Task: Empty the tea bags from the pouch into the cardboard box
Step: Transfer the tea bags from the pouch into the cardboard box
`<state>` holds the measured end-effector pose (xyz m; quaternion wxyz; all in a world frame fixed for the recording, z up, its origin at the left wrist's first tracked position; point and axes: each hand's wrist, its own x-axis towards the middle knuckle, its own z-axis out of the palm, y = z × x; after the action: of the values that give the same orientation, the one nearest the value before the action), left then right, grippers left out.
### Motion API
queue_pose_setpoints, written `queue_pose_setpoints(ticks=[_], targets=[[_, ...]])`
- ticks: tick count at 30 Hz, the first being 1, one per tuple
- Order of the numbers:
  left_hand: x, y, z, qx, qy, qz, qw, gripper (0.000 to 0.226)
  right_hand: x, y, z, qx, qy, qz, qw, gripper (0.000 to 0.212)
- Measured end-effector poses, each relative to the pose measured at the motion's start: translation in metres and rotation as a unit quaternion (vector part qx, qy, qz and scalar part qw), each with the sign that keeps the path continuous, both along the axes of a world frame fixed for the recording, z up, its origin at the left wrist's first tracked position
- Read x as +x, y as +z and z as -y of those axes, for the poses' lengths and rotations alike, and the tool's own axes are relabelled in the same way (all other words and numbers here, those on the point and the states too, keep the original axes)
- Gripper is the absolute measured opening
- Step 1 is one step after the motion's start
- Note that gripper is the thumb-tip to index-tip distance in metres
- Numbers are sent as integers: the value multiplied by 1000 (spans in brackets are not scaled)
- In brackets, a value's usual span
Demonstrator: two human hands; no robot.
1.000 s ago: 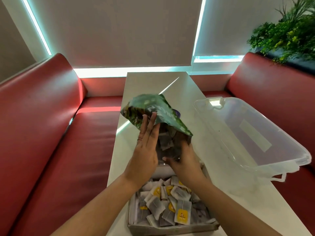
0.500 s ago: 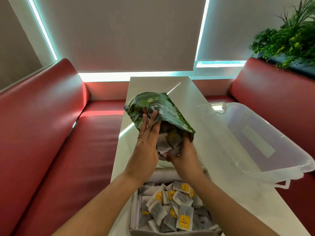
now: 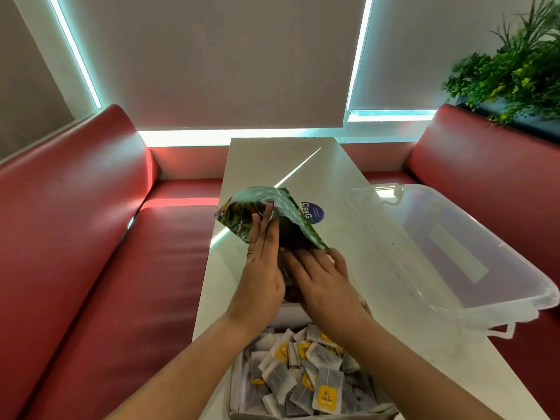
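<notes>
A green patterned pouch [image 3: 272,207] is held upside down above the table, mouth facing down toward me. My left hand [image 3: 262,268] presses flat against its left side. At the pouch's mouth, my right hand [image 3: 321,277] lies with fingers spread and reaching into the opening; what the fingertips touch is hidden. Below my wrists stands the cardboard box [image 3: 239,413], piled with several grey tea bags [image 3: 303,377] with yellow tags.
A clear plastic tub [image 3: 454,256] sits tilted at the table's right edge. A round blue sticker [image 3: 313,212] lies on the white table [image 3: 272,159] behind the pouch. Red benches flank the table on both sides; a plant [image 3: 515,68] stands at the back right.
The tea bags seen hanging out of the pouch's mouth earlier are no longer visible. My right hand has spread open over the mouth. The pouch has tilted flatter.
</notes>
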<state>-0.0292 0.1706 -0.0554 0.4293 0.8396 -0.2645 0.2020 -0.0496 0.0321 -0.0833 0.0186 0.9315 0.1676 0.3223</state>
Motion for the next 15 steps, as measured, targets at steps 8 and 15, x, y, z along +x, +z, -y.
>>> queue_pose_setpoints(ticks=[8,15], targets=[[-5,-2,3,-12,-7,5,1000,91,17,16,-14,15,-90,-133,987,35],[-3,0,1,-16,-14,12,1000,91,20,15,-5,-3,-63,-128,990,19]])
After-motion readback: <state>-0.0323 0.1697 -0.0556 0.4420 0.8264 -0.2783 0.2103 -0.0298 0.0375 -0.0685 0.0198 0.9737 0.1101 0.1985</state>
